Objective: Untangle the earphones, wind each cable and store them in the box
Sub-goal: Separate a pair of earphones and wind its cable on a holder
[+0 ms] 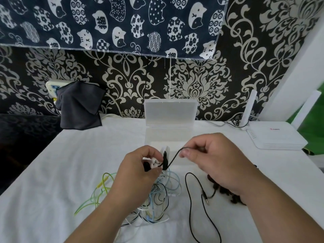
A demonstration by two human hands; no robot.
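A white table [52, 172] is seen from above. Near its middle, a tangle of earphones [157, 199] in black, white, blue and green is lying. The top of the tangle is gripped by the left hand [140, 165]. A black cable [173, 156] is pinched by the right hand [215, 163] and is hung in a curve between the two hands. A black plug [206, 199] is lying on the table beside the right wrist. Just behind the hands, toward the far edge, a clear box [166, 135] is set with its lid stood open. A white router [278, 137] is placed near the far right corner, and a dark cloth [78, 109] is draped at the far left corner.
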